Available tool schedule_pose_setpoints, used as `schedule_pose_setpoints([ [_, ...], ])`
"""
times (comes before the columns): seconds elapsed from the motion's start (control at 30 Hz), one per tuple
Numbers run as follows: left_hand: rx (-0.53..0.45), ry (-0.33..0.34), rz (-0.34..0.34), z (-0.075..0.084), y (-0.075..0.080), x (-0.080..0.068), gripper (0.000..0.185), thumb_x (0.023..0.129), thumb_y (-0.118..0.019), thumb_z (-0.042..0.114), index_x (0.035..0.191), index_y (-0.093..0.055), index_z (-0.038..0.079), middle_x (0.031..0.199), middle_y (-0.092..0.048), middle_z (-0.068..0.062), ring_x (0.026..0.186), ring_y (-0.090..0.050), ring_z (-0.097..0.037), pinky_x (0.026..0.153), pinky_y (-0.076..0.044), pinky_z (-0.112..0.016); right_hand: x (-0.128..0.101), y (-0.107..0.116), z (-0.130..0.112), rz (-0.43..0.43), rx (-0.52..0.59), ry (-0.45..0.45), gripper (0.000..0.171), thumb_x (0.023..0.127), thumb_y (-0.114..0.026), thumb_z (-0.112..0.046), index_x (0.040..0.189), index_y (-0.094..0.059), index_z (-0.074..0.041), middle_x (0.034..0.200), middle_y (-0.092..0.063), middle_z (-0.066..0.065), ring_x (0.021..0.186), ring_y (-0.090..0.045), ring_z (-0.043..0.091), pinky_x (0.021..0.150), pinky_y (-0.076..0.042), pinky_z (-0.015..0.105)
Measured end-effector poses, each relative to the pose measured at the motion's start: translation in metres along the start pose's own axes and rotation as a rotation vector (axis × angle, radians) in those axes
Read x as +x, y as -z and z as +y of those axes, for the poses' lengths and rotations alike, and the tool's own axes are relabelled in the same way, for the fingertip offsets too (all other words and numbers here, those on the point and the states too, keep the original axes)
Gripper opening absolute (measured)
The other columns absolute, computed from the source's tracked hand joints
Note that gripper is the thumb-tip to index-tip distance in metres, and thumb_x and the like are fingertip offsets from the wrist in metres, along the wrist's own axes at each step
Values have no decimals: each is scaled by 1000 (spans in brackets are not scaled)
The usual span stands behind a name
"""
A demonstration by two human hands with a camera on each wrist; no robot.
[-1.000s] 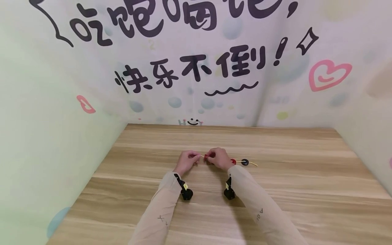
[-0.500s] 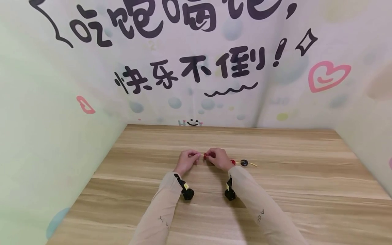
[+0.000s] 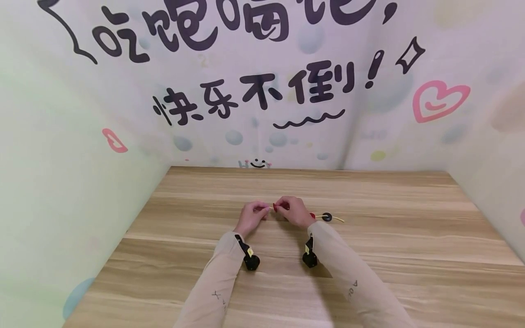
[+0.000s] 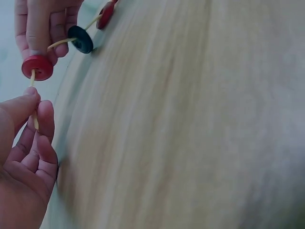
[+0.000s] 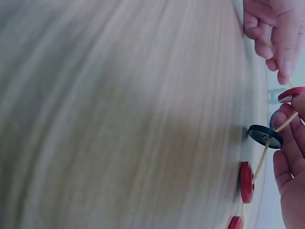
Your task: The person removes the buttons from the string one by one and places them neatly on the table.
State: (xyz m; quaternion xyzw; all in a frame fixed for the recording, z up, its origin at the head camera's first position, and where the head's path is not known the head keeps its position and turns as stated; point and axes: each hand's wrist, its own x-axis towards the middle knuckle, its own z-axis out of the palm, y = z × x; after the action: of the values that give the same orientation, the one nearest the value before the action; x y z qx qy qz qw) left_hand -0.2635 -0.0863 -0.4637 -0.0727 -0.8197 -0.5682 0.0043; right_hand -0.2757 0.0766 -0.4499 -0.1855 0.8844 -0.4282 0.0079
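My left hand [image 3: 251,217] pinches one end of a thin yellow cord [image 4: 36,121] between thumb and forefinger; a short tail pokes out below. Just beyond those fingertips, my right hand [image 3: 294,212] grips a red button [image 4: 37,67] threaded on that cord. Behind it along the cord come a dark button [image 5: 265,136] and another red button [image 5: 247,182], with part of one more red button [image 5: 235,223] at the bottom edge of the right wrist view. In the head view a black button [image 3: 326,217] lies right of my right wrist, near the cord's other end.
A wood-grain table [image 3: 389,237] lies under both hands. Behind it hangs a white printed backdrop [image 3: 254,132] with black lettering and pink hearts. Pale walls stand at both sides. A small black camera [image 3: 252,262] sits at my left wrist, another black camera [image 3: 310,259] at my right.
The right hand has risen slightly, away from me, with the red button. The left hand keeps its pinch on the cord and has barely moved.
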Motion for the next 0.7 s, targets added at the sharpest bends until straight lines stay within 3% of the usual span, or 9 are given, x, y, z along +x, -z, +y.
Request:
schedule_pose_setpoints([
  [0.17,-13,-36,-41,3,-2,-2,19,84,-57,2,99,-59,-10,86,-62,-20,74,-62,-27,66,-51,-29,-1,2,-2,8,17,-10,7,85,-58,-7,90,-63,-5,85,-62,4,76,-53,14,67,-45,27],
  [0.3,-20,-67,-82,23,0,-11,29,84,-58,1,109,-53,-12,98,-59,-27,87,-60,-33,75,-49,-35,-1,3,-2,7,31,-6,9,86,-57,-8,91,-62,-4,86,-62,5,77,-54,15,67,-45,27],
  [0.37,-36,-72,-95,24,-1,-10,34,83,-59,2,113,-51,-12,103,-57,-28,93,-58,-36,79,-47,-37,0,3,-1,9,34,4,9,86,-56,-8,92,-62,-4,87,-62,5,77,-54,15,67,-46,27],
  [0.53,-55,-51,-98,7,-8,0,40,82,-62,7,118,-50,-6,110,-56,-24,99,-56,-32,83,-45,-32,-1,3,0,20,35,27,8,86,-56,-5,91,-62,-2,87,-62,6,77,-54,16,69,-46,28],
  [0.7,-85,-57,-102,5,-9,0,41,82,-62,6,118,-49,-8,110,-56,-25,99,-56,-32,83,-45,-32,-1,3,0,23,37,20,7,85,-57,-5,90,-62,-3,85,-61,6,76,-54,15,67,-46,27],
])
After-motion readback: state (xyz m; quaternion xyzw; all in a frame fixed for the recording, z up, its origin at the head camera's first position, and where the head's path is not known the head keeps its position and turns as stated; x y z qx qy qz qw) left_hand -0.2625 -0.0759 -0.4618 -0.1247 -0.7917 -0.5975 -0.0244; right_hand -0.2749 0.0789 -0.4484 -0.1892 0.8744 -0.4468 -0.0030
